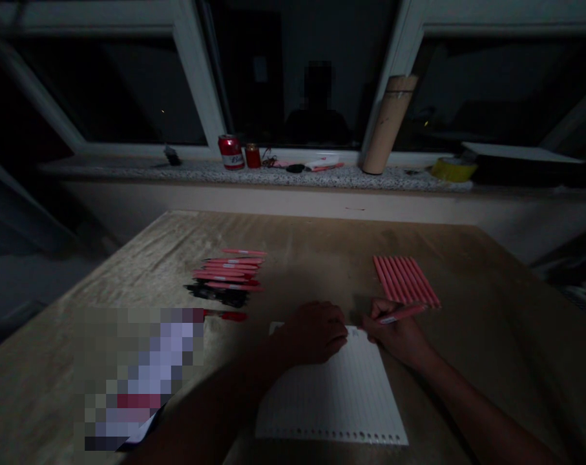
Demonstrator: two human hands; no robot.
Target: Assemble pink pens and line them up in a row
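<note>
A lined sheet of paper with a row of punched holes along its near edge lies in front of me. Across its upper part rests my left hand, fingers curled; whether anything is in them is hidden. My right hand grips a pink pen at the sheet's upper right corner. Small dark marks show on the paper between the hands. Just beyond my right hand, several pink pens lie side by side in a neat row.
Left of centre is a loose pile of pink pens, black pens and a red pen. A blurred-out object lies at the left. The windowsill holds a red can, a red jar, a cardboard tube and yellow tape.
</note>
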